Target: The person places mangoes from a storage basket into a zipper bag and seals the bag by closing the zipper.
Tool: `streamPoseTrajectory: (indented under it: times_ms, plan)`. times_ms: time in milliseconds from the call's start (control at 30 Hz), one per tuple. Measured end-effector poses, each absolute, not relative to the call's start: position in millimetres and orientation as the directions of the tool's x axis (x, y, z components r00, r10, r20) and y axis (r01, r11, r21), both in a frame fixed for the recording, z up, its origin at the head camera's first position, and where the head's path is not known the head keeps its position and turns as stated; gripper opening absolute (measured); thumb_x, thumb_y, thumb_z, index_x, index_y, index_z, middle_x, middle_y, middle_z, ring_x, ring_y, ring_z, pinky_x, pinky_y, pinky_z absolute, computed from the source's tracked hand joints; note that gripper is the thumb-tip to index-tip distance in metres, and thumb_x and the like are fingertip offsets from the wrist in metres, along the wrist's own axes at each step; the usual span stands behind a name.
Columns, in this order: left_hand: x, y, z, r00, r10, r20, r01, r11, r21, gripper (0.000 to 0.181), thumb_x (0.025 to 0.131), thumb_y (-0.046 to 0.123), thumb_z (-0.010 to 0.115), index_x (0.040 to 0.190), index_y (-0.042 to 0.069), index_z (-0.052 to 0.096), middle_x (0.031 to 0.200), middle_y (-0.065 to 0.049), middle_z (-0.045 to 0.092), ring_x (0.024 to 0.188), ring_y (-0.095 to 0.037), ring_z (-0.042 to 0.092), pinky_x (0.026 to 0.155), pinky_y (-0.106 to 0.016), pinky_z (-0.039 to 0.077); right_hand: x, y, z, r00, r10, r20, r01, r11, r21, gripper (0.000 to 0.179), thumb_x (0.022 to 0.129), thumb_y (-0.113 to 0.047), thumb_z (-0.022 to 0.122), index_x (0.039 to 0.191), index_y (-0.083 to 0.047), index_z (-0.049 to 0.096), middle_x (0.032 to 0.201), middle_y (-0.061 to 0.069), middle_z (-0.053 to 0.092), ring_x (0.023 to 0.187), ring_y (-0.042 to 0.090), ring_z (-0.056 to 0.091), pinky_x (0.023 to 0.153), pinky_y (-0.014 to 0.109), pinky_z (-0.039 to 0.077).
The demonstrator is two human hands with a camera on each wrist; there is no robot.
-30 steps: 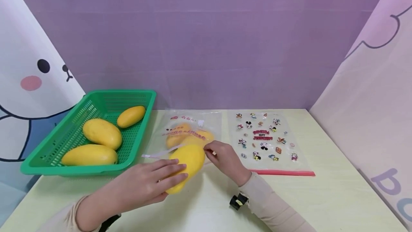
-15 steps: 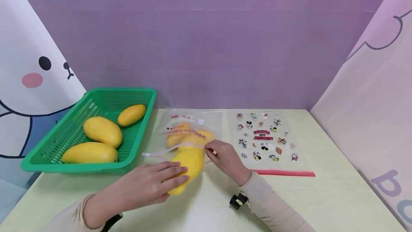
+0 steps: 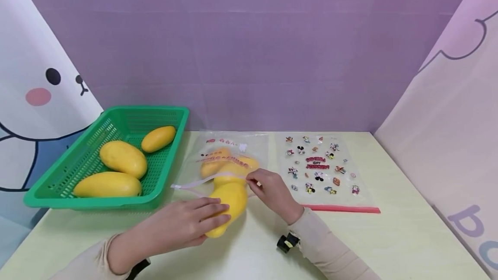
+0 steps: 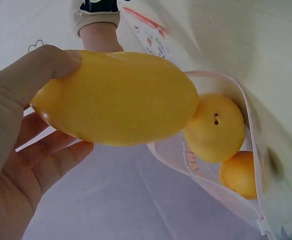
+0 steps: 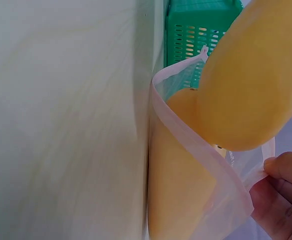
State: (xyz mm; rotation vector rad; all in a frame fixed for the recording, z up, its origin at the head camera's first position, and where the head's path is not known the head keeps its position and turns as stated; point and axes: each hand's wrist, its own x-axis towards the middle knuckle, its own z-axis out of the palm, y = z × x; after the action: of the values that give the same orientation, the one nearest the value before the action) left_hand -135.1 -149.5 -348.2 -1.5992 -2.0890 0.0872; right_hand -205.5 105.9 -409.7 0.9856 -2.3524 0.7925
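Observation:
My left hand (image 3: 183, 224) grips a yellow mango (image 3: 230, 204), thumb on one side and fingers on the other, as the left wrist view shows. The mango's far end is at the mouth of a clear zip bag (image 3: 190, 154) that lies on the table. With thumb and fingertips my right hand (image 3: 274, 193) pinches the bag's rim at its right side, and the mouth gapes. Inside the bag lie two mangoes; the nearer mango (image 4: 215, 127) appears to touch the held one in the left wrist view, the other mango (image 4: 239, 175) sits beside it.
A green basket (image 3: 177, 159) with three mangoes stands at the left, close to the bag. To the right, a flat printed zip bag (image 3: 317, 172) with a red slider strip (image 3: 342, 208) lies on the table (image 3: 404, 228). A purple cloth (image 3: 272, 55) rises behind.
My left hand has lowered the mango slightly, bringing it down from in front of the bag's rim to its mouth. The right hand keeps its pinch almost in place.

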Motion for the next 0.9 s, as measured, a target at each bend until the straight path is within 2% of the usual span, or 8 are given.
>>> streamPoseTrajectory:
  times_ms: [500,667,900]
  plan:
    - [-141,-148,-360,-0.180,0.918,0.353,0.870,0.316,-0.378,0.062,0.062,0.029,0.086,0.117,0.014,0.062,0.116,-0.001,0.064,0.104,-0.018,0.061,0.078,-0.025,0.053,-206,105,-410,-0.637,-0.473,0.608,-0.747,0.575,-0.335,0.006,0.081,-0.001,0.070,0.087,-0.004,0.070,0.083,0.003,0.068,0.071,0.011,0.061,0.062,0.021,0.053]
    - [-146,-148,-366,-0.184,0.920,0.345,0.869,0.316,-0.381,0.061,0.063,0.029,0.085,0.117,0.012,0.063,0.116,-0.002,0.065,0.104,-0.018,0.061,0.080,-0.025,0.052,-206,105,-409,-0.635,-0.474,0.610,-0.748,0.574,-0.333,0.006,0.082,-0.002,0.070,0.087,-0.004,0.070,0.084,0.003,0.068,0.071,0.010,0.061,0.063,0.019,0.052]
    - [-154,-150,-372,-0.219,0.915,0.338,0.854,0.347,-0.387,0.058,0.064,0.030,0.083,0.116,0.012,0.064,0.116,-0.002,0.065,0.104,-0.019,0.062,0.075,-0.023,0.053,-206,105,-409,-0.640,-0.475,0.604,-0.746,0.573,-0.340,0.006,0.083,-0.003,0.069,0.089,-0.004,0.071,0.085,0.004,0.069,0.072,0.011,0.061,0.063,0.020,0.052]
